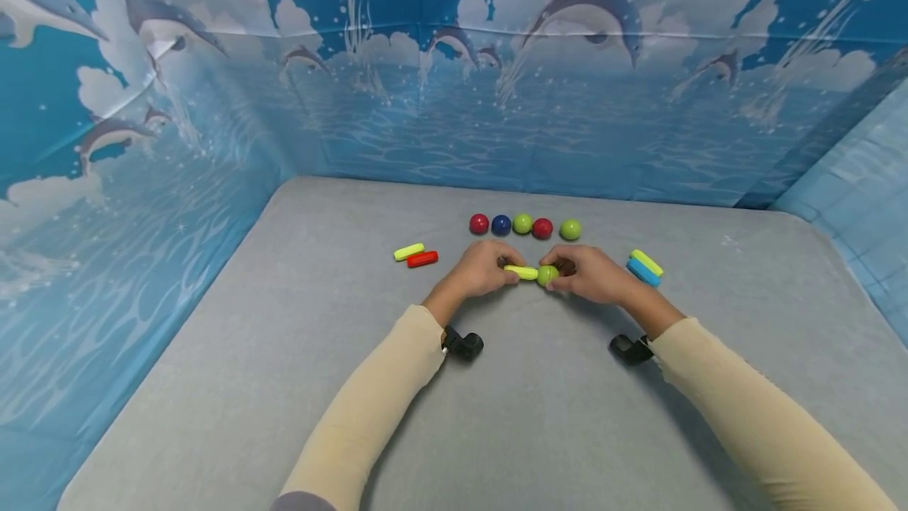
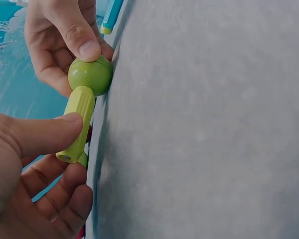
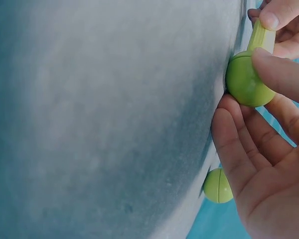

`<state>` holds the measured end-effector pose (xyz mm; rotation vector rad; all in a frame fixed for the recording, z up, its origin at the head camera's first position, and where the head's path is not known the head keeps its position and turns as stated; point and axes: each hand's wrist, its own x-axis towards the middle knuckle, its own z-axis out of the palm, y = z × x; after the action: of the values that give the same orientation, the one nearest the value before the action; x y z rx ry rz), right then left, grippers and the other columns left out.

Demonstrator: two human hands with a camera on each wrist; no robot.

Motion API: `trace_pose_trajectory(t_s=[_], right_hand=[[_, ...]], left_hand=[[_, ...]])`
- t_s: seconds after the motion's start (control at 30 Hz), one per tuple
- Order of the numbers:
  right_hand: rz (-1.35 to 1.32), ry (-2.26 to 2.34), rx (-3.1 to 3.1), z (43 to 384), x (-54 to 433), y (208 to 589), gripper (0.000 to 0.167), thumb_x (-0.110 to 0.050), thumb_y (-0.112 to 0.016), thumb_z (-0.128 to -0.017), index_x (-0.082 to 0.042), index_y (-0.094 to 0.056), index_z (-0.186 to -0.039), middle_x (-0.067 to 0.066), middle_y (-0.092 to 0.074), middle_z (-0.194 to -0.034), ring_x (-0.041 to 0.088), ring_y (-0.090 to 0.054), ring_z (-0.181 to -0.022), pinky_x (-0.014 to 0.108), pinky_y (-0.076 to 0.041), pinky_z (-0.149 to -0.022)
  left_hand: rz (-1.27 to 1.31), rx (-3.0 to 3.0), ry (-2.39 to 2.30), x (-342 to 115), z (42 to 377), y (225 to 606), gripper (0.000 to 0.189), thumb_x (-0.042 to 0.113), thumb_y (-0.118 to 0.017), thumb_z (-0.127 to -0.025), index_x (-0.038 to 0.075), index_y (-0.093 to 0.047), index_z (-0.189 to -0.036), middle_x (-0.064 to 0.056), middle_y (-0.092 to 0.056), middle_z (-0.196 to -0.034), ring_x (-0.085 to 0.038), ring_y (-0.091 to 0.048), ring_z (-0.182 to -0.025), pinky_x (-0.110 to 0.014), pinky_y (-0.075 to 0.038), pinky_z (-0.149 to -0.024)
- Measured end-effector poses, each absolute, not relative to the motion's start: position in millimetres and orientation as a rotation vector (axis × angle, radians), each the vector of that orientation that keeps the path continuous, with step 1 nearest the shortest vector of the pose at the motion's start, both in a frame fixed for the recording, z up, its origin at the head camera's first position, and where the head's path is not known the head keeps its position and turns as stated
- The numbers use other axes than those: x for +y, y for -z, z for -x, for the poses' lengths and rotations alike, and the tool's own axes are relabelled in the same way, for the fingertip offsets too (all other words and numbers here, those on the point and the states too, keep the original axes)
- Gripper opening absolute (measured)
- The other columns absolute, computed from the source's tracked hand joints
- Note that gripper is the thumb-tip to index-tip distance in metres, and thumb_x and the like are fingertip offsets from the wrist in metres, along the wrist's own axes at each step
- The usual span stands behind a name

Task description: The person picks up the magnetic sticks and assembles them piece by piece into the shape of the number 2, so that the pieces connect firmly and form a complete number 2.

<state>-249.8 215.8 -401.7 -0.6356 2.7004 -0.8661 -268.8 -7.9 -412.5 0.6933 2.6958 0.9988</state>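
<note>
My left hand (image 1: 484,267) pinches a ridged yellow-green stick (image 2: 81,117) between thumb and fingers, near the middle of the table. Thumb and fingers of my right hand (image 1: 593,273) hold a glossy green ball (image 3: 246,79). The stick's end meets the ball, so the two form one line between the hands. In the left wrist view a small dark spot shows on the stick's free end. A seam runs round the held ball. Fingers hide part of both pieces.
Behind the hands lies a row of balls: red (image 1: 478,224), blue (image 1: 501,225), green (image 1: 522,223), red (image 1: 542,229) and green (image 1: 571,229). Yellow (image 1: 409,251) and red (image 1: 422,259) sticks lie left; yellow (image 1: 647,262) and blue (image 1: 643,271) sticks lie right. A dolphin-print curtain (image 1: 454,124) borders the grey table.
</note>
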Motion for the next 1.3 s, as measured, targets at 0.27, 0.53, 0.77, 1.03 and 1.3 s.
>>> trace_pose_trajectory(t_s=[0.27,0.53,0.77,1.03,1.3], right_hand=[[0.628,0.861,2.697,249.8,214.7,401.4,0.029,-0.014,-0.069,-0.093,-0.006,-0.065,-0.12,0.013,-0.07,-0.109,0.023,-0.066,-0.097,0.036,-0.055,-0.078],[0.619,0.859,2.693,248.9,213.5,401.0,0.029,-0.014,-0.069,-0.093,-0.006,-0.065,-0.121,0.014,-0.07,-0.113,0.025,-0.067,-0.1,0.038,-0.056,-0.08],[0.608,0.867,2.7,247.6,212.5,401.5,0.029,-0.013,-0.069,-0.092,-0.007,-0.066,-0.12,0.015,-0.07,-0.113,0.028,-0.067,-0.102,0.039,-0.056,-0.081],[0.592,0.863,2.702,247.5,211.6,402.0,0.029,-0.012,-0.069,-0.092,-0.007,-0.065,-0.121,0.014,-0.07,-0.114,0.027,-0.067,-0.102,0.04,-0.056,-0.082],[0.602,0.869,2.716,245.8,209.5,402.3,0.027,-0.012,-0.07,-0.092,-0.007,-0.066,-0.118,0.014,-0.07,-0.114,0.026,-0.068,-0.102,0.04,-0.057,-0.082]], left_hand=[[-0.687,2.688,-1.025,-8.3,267.1,412.5,0.021,0.016,-0.073,-0.09,0.018,-0.077,-0.111,0.0,-0.072,-0.111,-0.015,-0.062,-0.097,-0.025,-0.05,-0.081],[-0.676,2.697,-1.054,-9.0,266.3,414.9,0.019,0.017,-0.074,-0.09,0.017,-0.077,-0.109,0.0,-0.073,-0.109,-0.013,-0.062,-0.094,-0.024,-0.049,-0.08],[-0.664,2.711,-1.052,-9.5,265.7,414.9,0.019,0.018,-0.073,-0.09,0.018,-0.078,-0.109,0.001,-0.072,-0.106,-0.012,-0.06,-0.091,-0.022,-0.046,-0.077],[-0.666,2.698,-1.061,-11.3,265.5,415.8,0.021,0.018,-0.073,-0.09,0.017,-0.077,-0.111,0.0,-0.072,-0.106,-0.013,-0.061,-0.092,-0.022,-0.047,-0.077],[-0.717,2.675,-1.01,-15.4,266.4,412.6,0.025,0.019,-0.073,-0.091,0.015,-0.074,-0.116,-0.002,-0.072,-0.11,-0.015,-0.063,-0.097,-0.023,-0.049,-0.078]])
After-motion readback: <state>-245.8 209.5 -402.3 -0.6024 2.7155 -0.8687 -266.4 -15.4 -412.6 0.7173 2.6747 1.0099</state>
